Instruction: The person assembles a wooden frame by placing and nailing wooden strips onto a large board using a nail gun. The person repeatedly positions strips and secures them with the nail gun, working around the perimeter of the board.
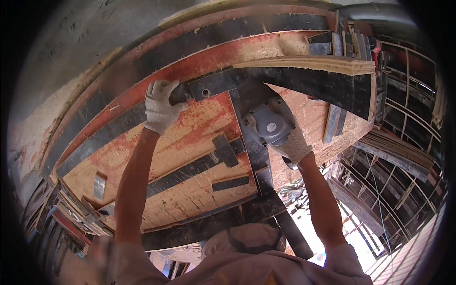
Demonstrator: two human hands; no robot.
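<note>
My left hand [163,107], in a pale work glove, is on a black board strip [211,88] with a round hole in it. The strip's left end lies between my forefinger and thumb. My right hand [295,146], also gloved, is closed round the near side of a power tool [271,124] with a rounded grey housing and bolts. The tool rests over the right end of the strip, where a long dark board [251,156] runs toward me. Its blade or bit is hidden underneath, and my right fingers are mostly out of sight.
A reddish, worn plywood sheet [204,123] lies under the work, with dark offcuts [230,183] on it. A stack of curved plywood pieces [313,61] stands at the far right. Timber and metal racks [403,118] are beyond. A cap brim [244,237] shows near my chest.
</note>
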